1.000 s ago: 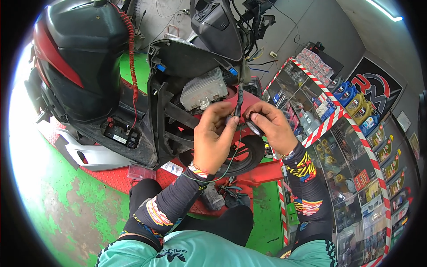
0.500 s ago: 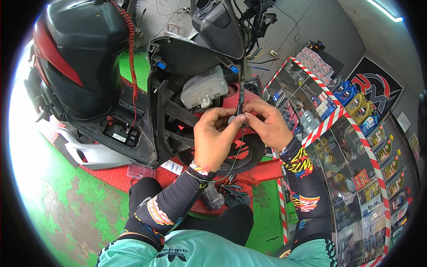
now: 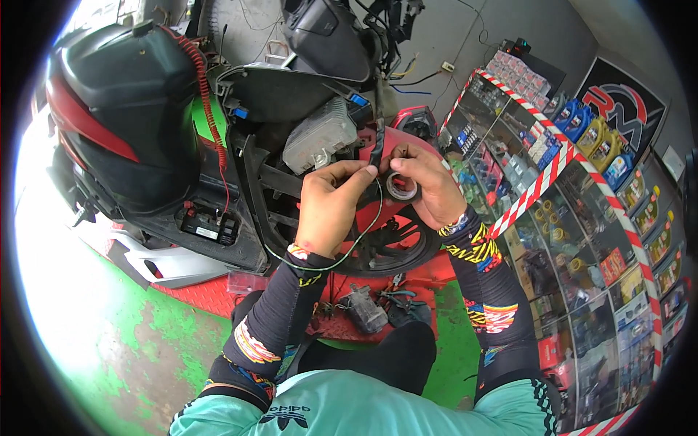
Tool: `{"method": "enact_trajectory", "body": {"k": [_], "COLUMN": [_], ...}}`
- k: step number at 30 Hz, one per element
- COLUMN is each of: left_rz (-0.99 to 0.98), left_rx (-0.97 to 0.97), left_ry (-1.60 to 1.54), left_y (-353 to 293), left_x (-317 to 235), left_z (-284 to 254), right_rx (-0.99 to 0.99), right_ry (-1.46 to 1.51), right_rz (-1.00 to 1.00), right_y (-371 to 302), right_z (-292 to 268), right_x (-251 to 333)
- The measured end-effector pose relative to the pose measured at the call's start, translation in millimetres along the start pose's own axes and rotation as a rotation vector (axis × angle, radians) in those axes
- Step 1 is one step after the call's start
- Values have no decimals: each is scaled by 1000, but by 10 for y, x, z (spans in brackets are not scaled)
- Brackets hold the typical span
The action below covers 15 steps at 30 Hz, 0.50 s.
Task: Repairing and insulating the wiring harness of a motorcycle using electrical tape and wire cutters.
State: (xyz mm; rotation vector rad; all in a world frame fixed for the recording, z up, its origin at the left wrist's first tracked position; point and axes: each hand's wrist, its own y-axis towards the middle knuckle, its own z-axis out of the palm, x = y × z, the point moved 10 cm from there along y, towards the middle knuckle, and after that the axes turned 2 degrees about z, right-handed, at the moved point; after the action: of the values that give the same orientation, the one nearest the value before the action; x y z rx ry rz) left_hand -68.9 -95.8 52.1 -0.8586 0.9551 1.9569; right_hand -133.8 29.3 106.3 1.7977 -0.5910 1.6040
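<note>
A black-taped wire harness hangs down in front of the opened scooter front. At its lower end, my left hand is closed, thumb and forefinger pinching it. Beside it, my right hand is closed around a roll of tape, seen as a pale ring with a dark edge. The tape roll is just right of the harness end. A thin green wire runs down from there and loops across my left wrist. Behind my hands are a finned metal box and a red fender.
The scooter's black seat and an exposed battery lie to the left. A red lift platform holds a grey part and pliers below my hands. To the right stands a glass display case edged in red-and-white tape.
The tape roll now shows in my right hand, which has shifted slightly down and away from the harness. My left hand still pinches the harness. The view has shifted a little.
</note>
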Motion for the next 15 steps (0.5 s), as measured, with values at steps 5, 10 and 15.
{"method": "enact_trajectory", "body": {"k": [5,10,15], "left_rz": [-48,97,189], "left_rx": [-2,-131,-213], "left_ry": [-113,-172,-272], "left_y": [-63,-84,-169], "left_x": [106,108,94], "left_z": [83,-5,76], "right_rx": [42,50,157], "right_ry": [-72,-433,-932], "right_rz": [-181,-222,-508], "right_y": [-5,-67,-133], "right_z": [28,144,410], "right_x": [154,303,596]}}
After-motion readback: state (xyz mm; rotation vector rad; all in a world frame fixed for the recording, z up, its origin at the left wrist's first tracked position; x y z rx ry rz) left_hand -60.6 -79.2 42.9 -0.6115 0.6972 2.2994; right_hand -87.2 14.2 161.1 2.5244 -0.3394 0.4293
